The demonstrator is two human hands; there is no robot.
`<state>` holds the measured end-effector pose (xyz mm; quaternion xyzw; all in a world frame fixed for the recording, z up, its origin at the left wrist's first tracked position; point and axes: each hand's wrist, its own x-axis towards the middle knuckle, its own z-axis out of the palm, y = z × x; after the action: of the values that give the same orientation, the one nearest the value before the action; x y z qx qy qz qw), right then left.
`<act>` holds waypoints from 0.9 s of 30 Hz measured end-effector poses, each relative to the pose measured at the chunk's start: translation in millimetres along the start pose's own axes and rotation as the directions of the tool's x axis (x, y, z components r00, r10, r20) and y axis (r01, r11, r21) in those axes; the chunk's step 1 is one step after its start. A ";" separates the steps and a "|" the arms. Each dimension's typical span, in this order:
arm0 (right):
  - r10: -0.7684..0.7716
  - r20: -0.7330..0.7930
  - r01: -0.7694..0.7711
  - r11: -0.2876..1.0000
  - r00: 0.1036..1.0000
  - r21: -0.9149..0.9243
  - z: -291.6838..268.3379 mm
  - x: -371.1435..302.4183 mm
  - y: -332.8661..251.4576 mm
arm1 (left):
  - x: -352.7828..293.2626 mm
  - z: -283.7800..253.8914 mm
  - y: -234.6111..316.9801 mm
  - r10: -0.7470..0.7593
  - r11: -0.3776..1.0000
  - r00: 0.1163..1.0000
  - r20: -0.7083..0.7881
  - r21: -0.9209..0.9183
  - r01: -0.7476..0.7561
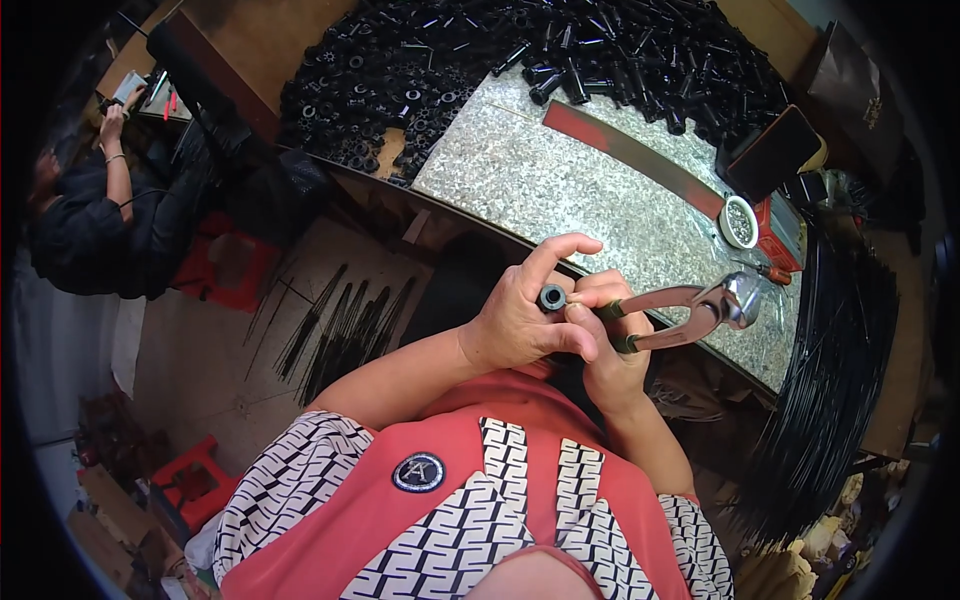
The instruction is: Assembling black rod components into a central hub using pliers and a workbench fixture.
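Observation:
In front of my chest, my left hand (515, 320) holds a black tube-shaped part (551, 296), its round open end facing up. The index finger and thumb of that hand are held away from the part, while the other fingers are hidden behind it. Close beside it, my right hand (618, 365) has a pair of pincers (690, 308) in its grip, the handles running into the palm and the metal jaws pointing right. My right thumb and forefinger meet near the rim of the tube part; whether they pinch something small cannot be made out.
On the speckled tabletop (520, 170) lie a long reddish-brown strip (630, 155), a white cup of small metal pieces (739, 222) and a screwdriver (768, 271). Black parts (400, 80) are heaped behind. A phone (772, 150) leans at right; dark rods (820, 370) hang below. Another person (110, 215) works at far left.

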<state>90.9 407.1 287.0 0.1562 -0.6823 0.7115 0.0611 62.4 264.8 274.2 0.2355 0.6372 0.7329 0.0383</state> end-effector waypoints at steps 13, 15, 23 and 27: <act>-0.119 0.002 0.119 0.989 0.993 -0.083 -0.7 1.1 9.6 | -0.4 -2.9 -5.0 0.023 1.000 1.000 -0.001 -0.008 -0.023; -0.125 0.005 0.125 0.988 0.992 -0.091 -0.2 0.6 9.9 | -0.5 -3.5 -3.6 0.010 1.000 1.000 0.001 0.004 -0.010; -0.096 0.000 0.096 0.994 0.995 -0.053 0.9 0.7 7.9 | -1.0 -2.6 -2.9 0.016 1.000 1.000 0.004 0.009 -0.016; -0.180 0.050 0.185 0.976 0.982 -0.115 -0.3 3.8 6.7 | -2.2 -2.6 -0.5 0.006 1.000 1.000 -0.010 0.002 -0.006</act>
<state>85.3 406.5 281.7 0.2281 -0.7075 0.6576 0.1223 63.1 261.8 272.9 0.2336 0.6375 0.7335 0.0327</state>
